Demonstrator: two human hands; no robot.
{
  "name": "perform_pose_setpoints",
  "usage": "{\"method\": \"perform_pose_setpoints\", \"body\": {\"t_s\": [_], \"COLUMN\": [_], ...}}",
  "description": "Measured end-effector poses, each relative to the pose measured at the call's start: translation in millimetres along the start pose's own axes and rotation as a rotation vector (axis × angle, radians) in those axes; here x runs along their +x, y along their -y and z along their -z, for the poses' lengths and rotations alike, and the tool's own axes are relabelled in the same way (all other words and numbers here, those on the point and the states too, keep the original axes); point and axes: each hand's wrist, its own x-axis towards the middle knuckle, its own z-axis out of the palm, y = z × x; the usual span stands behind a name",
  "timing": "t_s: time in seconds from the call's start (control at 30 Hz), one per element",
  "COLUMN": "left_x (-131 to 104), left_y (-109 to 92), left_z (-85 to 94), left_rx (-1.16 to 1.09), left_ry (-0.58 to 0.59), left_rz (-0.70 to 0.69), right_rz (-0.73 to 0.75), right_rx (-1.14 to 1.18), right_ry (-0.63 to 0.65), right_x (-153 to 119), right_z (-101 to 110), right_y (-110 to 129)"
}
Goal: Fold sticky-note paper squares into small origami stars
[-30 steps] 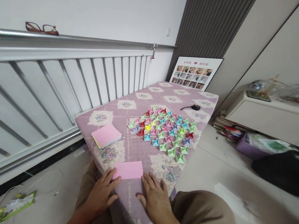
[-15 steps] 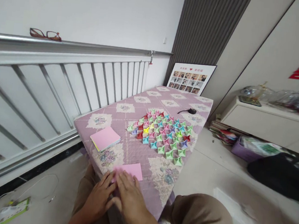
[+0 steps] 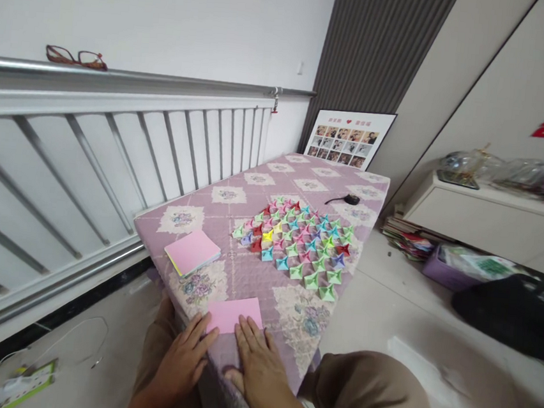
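A pink sheet of paper point(image 3: 232, 312), folded into a rectangle, lies flat near the close corner of the table. The fingertips of my left hand point(image 3: 185, 349) touch its left end, fingers stretched out. My right hand point(image 3: 261, 363) lies flat with its fingers across the right part of the paper, covering some of its near edge. To the left rests a stack of square coloured paper point(image 3: 193, 252) with pink on top. Beyond the sheet stand several rows of small folded paper pieces point(image 3: 291, 249) in green, blue, pink, red, yellow and purple.
A purple floral cloth covers the table point(image 3: 245, 278). A black object with a thin tail point(image 3: 350, 199) sits toward the far right. A white radiator point(image 3: 126, 171) runs along the left, with glasses point(image 3: 77, 58) on its pipe. A photo board point(image 3: 348, 141) leans behind the table.
My right hand has slid rightward along the folded pink paper, away from my left hand. My left hand stays by the left end, so more of the paper shows between them.
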Motion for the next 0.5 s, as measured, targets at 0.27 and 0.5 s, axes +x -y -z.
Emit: {"method": "perform_pose_setpoints", "body": {"t_s": [0.27,0.5], "left_x": [-8.9,-12.4], "left_y": [8.9,17.6], "left_z": [-5.2,-12.2], "left_rx": [0.011,0.064], "left_ry": [-0.07,-0.107], "left_rz": [-0.013,-0.03], "right_rz": [-0.186,-0.231], "right_rx": [-0.061,-0.082], "right_ry": [0.015,-0.035], "right_x": [-12.6,-17.8], "right_z": [20.4,18.6], "right_y": [-12.5,-17.4]}}
